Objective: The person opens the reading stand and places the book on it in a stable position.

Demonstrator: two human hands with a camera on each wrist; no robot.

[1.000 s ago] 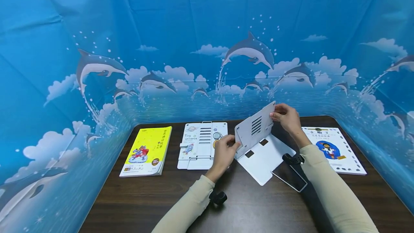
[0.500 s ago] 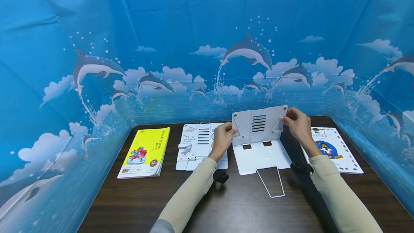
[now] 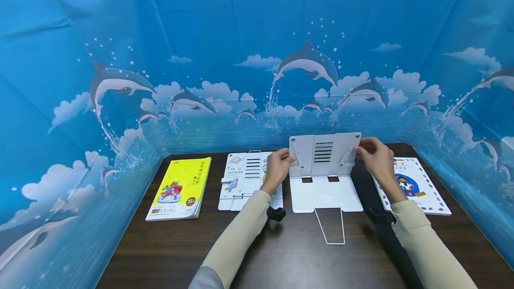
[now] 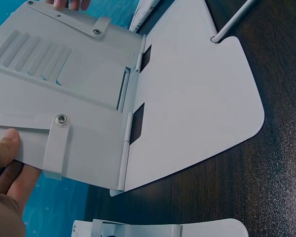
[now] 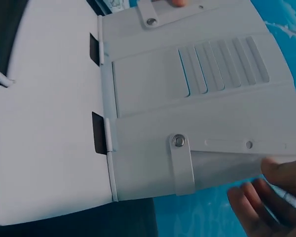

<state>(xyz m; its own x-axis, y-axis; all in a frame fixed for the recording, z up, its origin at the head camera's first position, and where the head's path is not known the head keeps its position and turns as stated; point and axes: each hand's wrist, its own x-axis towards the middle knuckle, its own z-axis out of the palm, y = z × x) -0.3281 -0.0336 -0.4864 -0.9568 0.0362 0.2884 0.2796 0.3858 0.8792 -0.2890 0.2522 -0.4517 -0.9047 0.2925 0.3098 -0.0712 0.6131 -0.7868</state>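
Observation:
A white metal book stand (image 3: 309,195) stands opened on the table, its base plate flat and its slotted back panel (image 3: 304,148) raised behind. My left hand (image 3: 277,169) grips the panel's left edge, thumb (image 4: 10,143) on the near face and fingers behind. At the opposite edge my right hand (image 3: 376,159) pinches the panel near a side bracket (image 5: 181,168), the fingers bent below the edge. A wire loop (image 3: 343,231) sticks out from the base's front toward me. Two dark cutouts lie along the hinge in both wrist views.
A second, folded book stand (image 3: 234,203) printed "Tiny universe" lies left of my left hand. Farther left is a yellow book (image 3: 180,182). A white book (image 3: 429,186) lies partly behind my right forearm. Behind the dark wooden table (image 3: 168,253) hangs a blue dolphin-print sheet (image 3: 225,26).
Both hands have turned the stand from an angled position until it squarely faces me. The wire loop has swung with it, from the right to the front. Both hands keep hold of the panel.

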